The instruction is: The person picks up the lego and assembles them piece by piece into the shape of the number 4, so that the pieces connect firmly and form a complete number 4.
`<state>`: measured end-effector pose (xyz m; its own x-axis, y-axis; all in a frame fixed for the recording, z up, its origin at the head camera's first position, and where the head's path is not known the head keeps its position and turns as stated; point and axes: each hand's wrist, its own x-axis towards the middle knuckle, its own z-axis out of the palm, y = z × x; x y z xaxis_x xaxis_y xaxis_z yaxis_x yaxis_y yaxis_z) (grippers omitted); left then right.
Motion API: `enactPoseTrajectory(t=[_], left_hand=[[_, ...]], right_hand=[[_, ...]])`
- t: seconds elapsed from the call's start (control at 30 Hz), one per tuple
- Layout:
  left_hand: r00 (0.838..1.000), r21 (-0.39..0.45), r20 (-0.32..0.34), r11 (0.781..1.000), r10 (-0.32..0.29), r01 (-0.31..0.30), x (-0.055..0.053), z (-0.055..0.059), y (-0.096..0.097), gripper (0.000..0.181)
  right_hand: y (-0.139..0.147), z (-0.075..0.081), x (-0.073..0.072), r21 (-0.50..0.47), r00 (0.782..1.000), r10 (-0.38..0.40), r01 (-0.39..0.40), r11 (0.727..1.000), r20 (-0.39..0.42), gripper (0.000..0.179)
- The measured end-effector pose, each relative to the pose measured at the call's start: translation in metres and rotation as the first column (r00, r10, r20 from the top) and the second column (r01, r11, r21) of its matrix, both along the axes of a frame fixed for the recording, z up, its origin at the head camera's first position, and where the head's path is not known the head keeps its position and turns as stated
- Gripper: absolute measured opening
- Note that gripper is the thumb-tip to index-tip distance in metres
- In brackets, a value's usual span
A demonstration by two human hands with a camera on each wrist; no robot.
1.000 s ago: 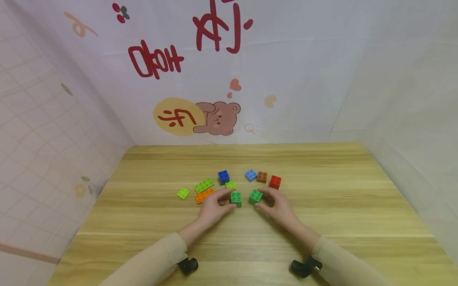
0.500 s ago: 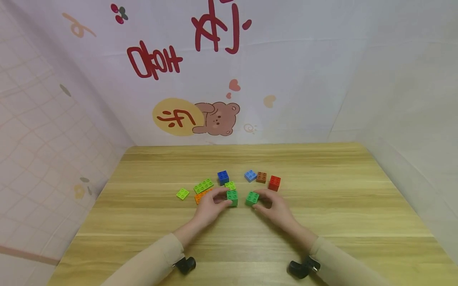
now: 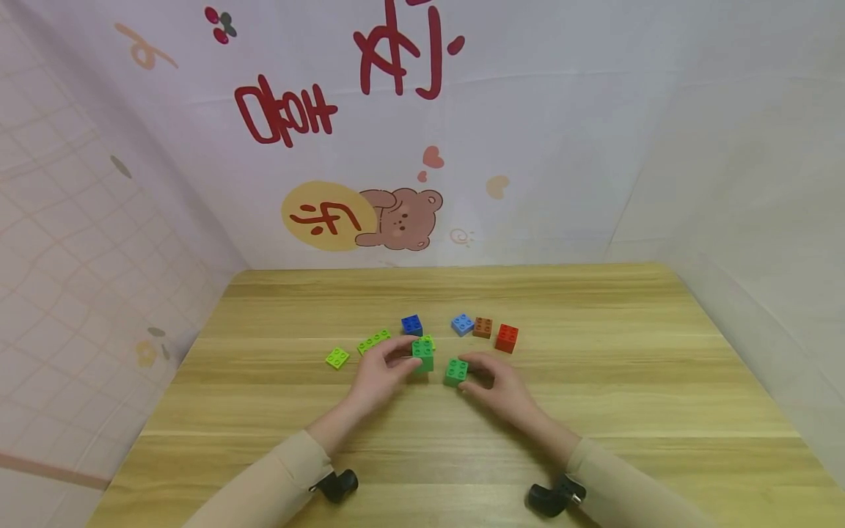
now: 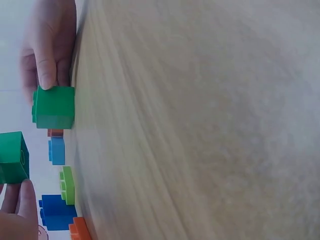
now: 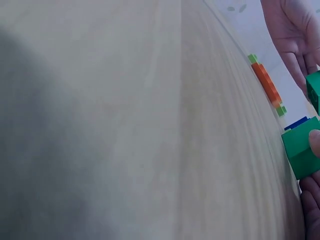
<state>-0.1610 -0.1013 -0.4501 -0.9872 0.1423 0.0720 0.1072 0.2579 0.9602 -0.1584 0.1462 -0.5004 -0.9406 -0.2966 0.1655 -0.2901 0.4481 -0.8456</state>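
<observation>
Between thumb and fingers, my left hand (image 3: 376, 374) pinches a green toy building brick (image 3: 423, 356). In the left wrist view that brick (image 4: 12, 157) is raised off the table, its hollow underside partly showing. My right hand (image 3: 503, 387) holds a second green brick (image 3: 455, 372) by its sides, upright and low at the tabletop. A short gap separates the two bricks, both studs up. Behind the left brick, a small lime brick (image 3: 429, 341) is partly covered. The left hand hides the orange brick (image 5: 266, 82) from the head view; it shows in both wrist views.
On the wooden table (image 3: 594, 308), a dark blue brick (image 3: 411, 325), a light blue one (image 3: 462, 324), a brown one (image 3: 483, 327) and a red one (image 3: 507, 338) stand behind the hands. Left lie a long lime brick (image 3: 373, 341) and a flat lime one (image 3: 337, 358).
My left hand has lifted its green brick and moved it left and away from me, covering the orange brick. The right hand has slid its green brick left and slightly nearer.
</observation>
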Motion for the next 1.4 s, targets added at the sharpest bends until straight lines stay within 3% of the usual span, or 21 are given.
enactPoseTrajectory(t=[0.43, 0.83, 1.2, 1.4], left_hand=[[0.996, 0.065, -0.019, 0.994, -0.088, 0.089, 0.003, 0.003, 0.012, 0.038], [0.98, -0.011, -0.06, 0.982, -0.19, 0.189, 0.007, 0.003, 0.022, 0.041], [0.972, -0.052, -0.101, 0.976, -0.214, 0.21, 0.008, -0.005, 0.024, 0.041], [0.958, -0.104, -0.151, 0.967, -0.245, 0.231, 0.009, -0.005, 0.025, 0.039]], right_hand=[[-0.007, -0.002, 0.002, -0.011, 0.998, 0.063, -0.063, 0.998, -0.026, 0.042], [-0.006, -0.004, 0.002, 0.0, 0.996, 0.082, -0.082, 0.997, -0.031, 0.041], [-0.005, -0.003, 0.002, -0.022, 0.994, 0.103, -0.104, 0.994, -0.037, 0.04], [-0.005, -0.003, 0.002, -0.02, 0.993, 0.109, -0.11, 0.994, -0.039, 0.04]])
